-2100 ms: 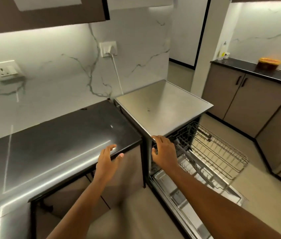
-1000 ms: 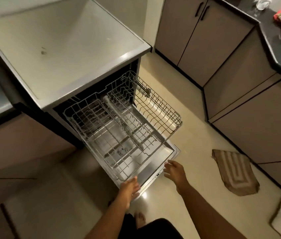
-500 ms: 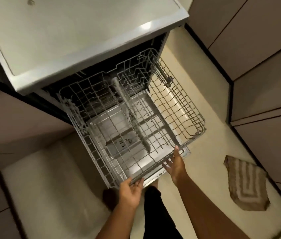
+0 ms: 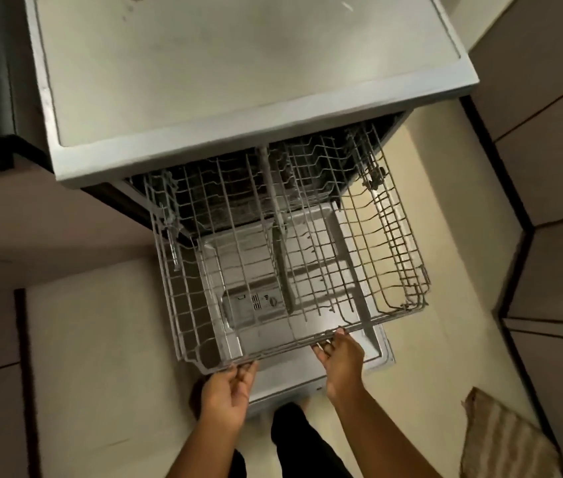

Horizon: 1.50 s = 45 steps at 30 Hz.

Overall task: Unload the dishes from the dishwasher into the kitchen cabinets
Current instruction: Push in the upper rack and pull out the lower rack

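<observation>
Head view. The dishwasher [image 4: 225, 98] stands at the far side of the scene, its flat grey top filling the upper frame. Its wire rack [image 4: 404, 257] is drawn out toward the near side, above the lowered door [image 4: 382, 346]; the rack's long axis runs left to right, and its open front rail faces the person. No dishes show in the rack. The left hand [image 4: 226, 391] reaches forward from the near edge, fingers curled round the left part of the front rail. The right hand [image 4: 340, 357] reaches to the rail right of centre, its fingertips hooked over the wire, forearm angled up from the lower right. A striped mat [image 4: 507, 439] lies on the floor at the near right, beside the cabinets [image 4: 556, 167].
</observation>
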Available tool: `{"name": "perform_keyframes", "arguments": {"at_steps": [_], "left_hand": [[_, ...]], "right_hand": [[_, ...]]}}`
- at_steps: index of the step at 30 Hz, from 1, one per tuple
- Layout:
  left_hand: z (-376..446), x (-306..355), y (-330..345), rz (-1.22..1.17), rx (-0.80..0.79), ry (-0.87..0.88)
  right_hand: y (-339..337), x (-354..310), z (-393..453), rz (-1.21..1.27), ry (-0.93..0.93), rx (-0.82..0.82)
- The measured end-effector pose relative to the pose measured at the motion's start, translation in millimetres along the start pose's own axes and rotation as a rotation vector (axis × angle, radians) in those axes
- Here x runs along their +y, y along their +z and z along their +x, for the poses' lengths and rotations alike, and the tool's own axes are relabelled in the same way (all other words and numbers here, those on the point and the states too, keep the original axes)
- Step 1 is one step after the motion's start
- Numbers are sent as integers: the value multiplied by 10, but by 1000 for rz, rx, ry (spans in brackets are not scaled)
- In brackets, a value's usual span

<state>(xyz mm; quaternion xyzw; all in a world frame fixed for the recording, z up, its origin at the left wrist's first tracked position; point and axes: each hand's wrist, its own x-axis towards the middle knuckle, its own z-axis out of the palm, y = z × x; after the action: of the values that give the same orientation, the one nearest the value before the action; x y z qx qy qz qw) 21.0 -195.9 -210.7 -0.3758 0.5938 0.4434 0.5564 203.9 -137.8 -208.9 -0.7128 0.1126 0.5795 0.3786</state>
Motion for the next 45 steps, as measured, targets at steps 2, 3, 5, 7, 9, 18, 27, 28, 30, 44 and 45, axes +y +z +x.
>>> {"name": "perform_keyframes", "arguments": {"at_steps": [2,3,5,7,9,18,27,28,30,44,45], "left_hand": [[25,71,155,-43,-4,-3],[30,101,224,-53,-7,-3],[41,207,402,-84,-39,18],[34,376,597,-128,-82,66],[12,554,816,-139,-160,122],[86,1142,1615,-149,-306,220],[136,1641,2088,-83,-440,314],[142,1674,2145,-78,-449,317],[158,1761,2276,-94,-442,314],[279,1863,2381,-84,-517,337],[276,1847,2369,-52,-521,345]], "right_hand": [[150,-101,36,-11,-32,1],[203,-145,41,-19,-48,-17],[338,-241,90,-26,-65,-109],[551,-367,148,-65,-79,-194],[822,-533,233,-129,-123,-239],[1879,-1023,538,-8,-139,-307],[2423,-1321,618,-185,-310,-428],[2489,-1359,627,-189,-316,-422],[2611,-1413,640,-182,-306,-410],[2657,-1389,779,-203,-333,-537],[2651,-1384,782,-205,-331,-547]]}}
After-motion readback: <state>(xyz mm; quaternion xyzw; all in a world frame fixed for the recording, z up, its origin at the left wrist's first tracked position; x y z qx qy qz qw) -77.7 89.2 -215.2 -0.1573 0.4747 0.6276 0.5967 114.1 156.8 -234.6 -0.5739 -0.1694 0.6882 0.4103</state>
